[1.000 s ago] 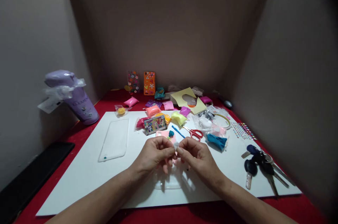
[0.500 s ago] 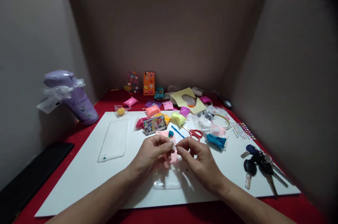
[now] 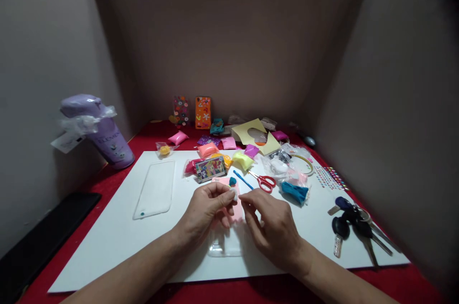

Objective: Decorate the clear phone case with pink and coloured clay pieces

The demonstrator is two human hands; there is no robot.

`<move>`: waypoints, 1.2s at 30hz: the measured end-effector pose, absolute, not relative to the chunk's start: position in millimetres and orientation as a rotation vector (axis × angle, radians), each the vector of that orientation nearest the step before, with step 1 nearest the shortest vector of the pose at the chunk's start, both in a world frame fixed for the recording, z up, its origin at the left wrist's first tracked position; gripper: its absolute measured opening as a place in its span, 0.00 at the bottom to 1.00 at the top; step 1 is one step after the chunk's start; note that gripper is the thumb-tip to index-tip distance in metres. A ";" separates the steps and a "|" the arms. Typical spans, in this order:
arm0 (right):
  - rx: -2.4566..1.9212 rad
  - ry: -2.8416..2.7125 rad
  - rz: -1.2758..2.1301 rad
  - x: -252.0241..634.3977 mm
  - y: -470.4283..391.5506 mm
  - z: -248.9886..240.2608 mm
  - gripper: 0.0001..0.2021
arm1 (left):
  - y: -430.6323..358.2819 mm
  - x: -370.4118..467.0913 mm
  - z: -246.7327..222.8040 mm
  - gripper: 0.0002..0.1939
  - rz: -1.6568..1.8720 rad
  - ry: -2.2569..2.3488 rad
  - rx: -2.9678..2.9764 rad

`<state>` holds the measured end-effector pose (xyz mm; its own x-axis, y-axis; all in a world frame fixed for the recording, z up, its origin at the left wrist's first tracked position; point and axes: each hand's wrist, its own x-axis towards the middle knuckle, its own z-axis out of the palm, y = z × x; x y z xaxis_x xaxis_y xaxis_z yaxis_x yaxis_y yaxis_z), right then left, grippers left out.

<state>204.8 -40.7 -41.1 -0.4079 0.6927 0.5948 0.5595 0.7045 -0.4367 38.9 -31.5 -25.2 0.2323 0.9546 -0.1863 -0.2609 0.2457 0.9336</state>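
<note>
A: What's the left hand [image 3: 208, 206] doing?
B: Pinching a white bit [image 3: 235, 196], thumb against fingers, holding it above the pink piece [image 3: 235, 214].
A: Right hand [image 3: 274, 222]?
B: Fingers curling, tips hovering just beside the bit. Can't tell if they're gripping anything.
A: What's lying around?
B: Clear case [image 3: 225, 249] lying on the white board [image 3: 118, 251], nearer the person; scissors [image 3: 266, 183] and blue tool [image 3: 243, 179] resting beyond; keys [image 3: 353, 222] sitting far right.

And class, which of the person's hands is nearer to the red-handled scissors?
Right. The right hand is just on the wearer's side of the red-handled scissors; the left hand is farther off, to their left, pinching a small white piece.
</note>
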 end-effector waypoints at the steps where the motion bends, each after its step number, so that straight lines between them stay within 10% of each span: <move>1: -0.934 -2.134 0.185 205.0 -40.8 -41.1 0.08 | -31.3 39.0 -25.3 0.14 1.030 0.948 0.933; 36: -0.894 -2.189 -0.043 203.2 -38.9 -40.9 0.07 | -31.6 39.2 -26.8 0.12 1.014 0.917 0.945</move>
